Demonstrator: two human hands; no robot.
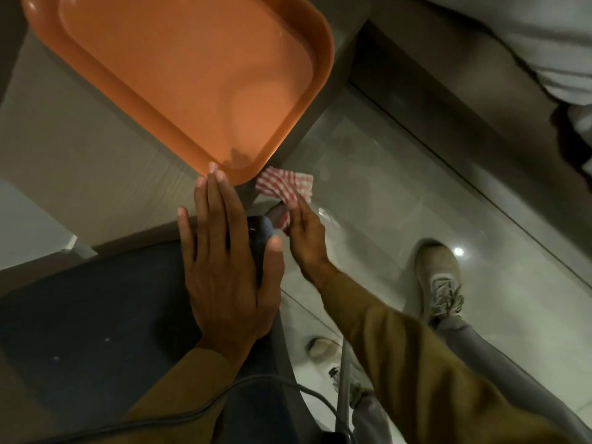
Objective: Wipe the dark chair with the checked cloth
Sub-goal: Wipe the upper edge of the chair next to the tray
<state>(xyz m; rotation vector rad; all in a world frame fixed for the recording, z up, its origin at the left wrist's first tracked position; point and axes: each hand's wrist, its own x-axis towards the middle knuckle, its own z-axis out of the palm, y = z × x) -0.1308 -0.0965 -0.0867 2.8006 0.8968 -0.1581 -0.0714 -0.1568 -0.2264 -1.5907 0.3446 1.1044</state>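
The dark blue chair (96, 315) fills the lower left, its seat pushed against the table. My left hand (224, 267) lies flat on the seat's far right corner, fingers spread and reaching over the table edge. My right hand (304, 238) is just to the right, beside the chair's corner, shut on the red-and-white checked cloth (285, 187). The cloth bunches around the chair's corner and hangs beyond my fingers, below the table's corner.
An orange tray (179, 75) sits on the pale wooden table (64, 174), overhanging its corner. The glossy tiled floor (416, 203) spreads to the right with my shoe (439, 280) on it. A grey cable (224, 398) crosses the lower chair. White bedding (544, 43) is top right.
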